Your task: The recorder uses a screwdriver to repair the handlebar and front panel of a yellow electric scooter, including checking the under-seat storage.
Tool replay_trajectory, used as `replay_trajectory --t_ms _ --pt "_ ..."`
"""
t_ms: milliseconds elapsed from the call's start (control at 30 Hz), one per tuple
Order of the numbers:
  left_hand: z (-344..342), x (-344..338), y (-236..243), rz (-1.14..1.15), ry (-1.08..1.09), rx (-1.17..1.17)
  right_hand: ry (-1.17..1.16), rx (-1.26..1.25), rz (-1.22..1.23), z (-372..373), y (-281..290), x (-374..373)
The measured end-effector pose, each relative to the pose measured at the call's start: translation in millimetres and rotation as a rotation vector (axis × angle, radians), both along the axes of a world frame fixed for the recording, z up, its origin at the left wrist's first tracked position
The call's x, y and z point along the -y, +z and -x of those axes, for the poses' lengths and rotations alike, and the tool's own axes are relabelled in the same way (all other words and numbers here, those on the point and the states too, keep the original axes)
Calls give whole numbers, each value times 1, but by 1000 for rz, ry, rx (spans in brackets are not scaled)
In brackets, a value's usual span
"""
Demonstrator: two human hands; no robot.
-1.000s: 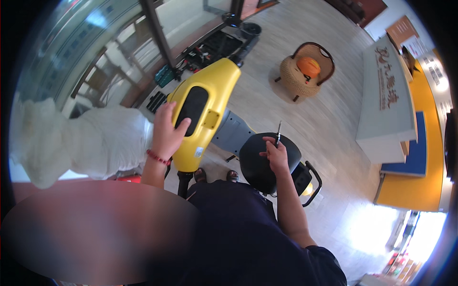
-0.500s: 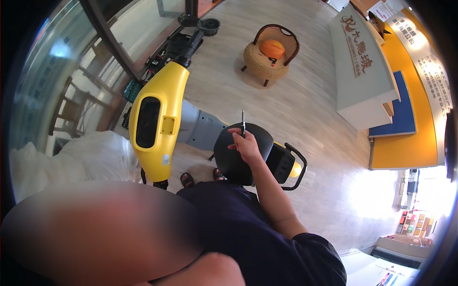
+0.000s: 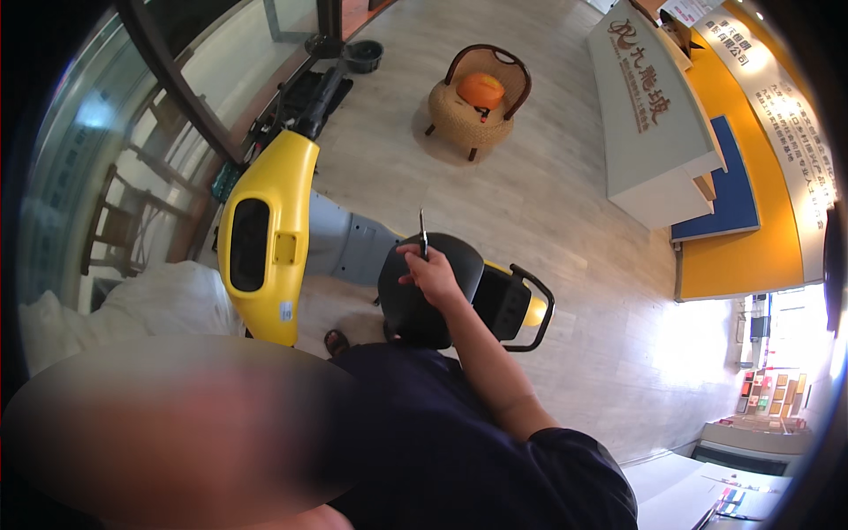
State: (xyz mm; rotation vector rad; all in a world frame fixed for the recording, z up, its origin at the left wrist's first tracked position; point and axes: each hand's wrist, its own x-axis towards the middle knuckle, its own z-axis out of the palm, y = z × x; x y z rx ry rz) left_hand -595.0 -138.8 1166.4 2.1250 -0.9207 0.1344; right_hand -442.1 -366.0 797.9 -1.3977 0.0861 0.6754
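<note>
My right hand (image 3: 430, 273) is closed around a slim screwdriver-like tool (image 3: 423, 235) with a dark handle and a thin metal shaft. The shaft points up and away from me. Below the hand in the picture is the black seat (image 3: 409, 305) of a yellow electric scooter; whether the hand touches it I cannot tell. The scooter's yellow front cover (image 3: 302, 208) has a dark oval panel (image 3: 250, 246) and a small square recess (image 3: 285, 248). My left hand is not in view; a blurred patch covers the lower left.
A black rear rack (image 3: 541, 309) juts out behind the seat. Beyond the scooter stands a wicker chair (image 3: 468, 128) with an orange helmet (image 3: 481, 91). White sheeting (image 3: 159, 305) lies by the glass doors at left. A white counter (image 3: 640, 159) stands at right.
The scooter, chair and counter all sit further left in the picture as my view shifts. My right hand stays over the seat with the same tool. Less of my left arm shows.
</note>
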Motion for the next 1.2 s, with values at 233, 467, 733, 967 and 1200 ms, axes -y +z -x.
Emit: replay_trajectory --t_ms 233,467,733,967,1200 --pt "-22 -14 -83 -47 384 -133 -23 7 6 0 5 -2" --pt "-9 -31 -195 -146 517 -313 -3 -44 8 -1 10 -3" --pt "32 -51 -272 -223 877 -290 -46 -21 22 0 2 -2" --pt "49 -50 -296 -129 998 -268 -25 -24 -30 3 0 -5" --pt "59 -52 -320 -178 1184 -135 -31 2 -50 4 -1 -3"
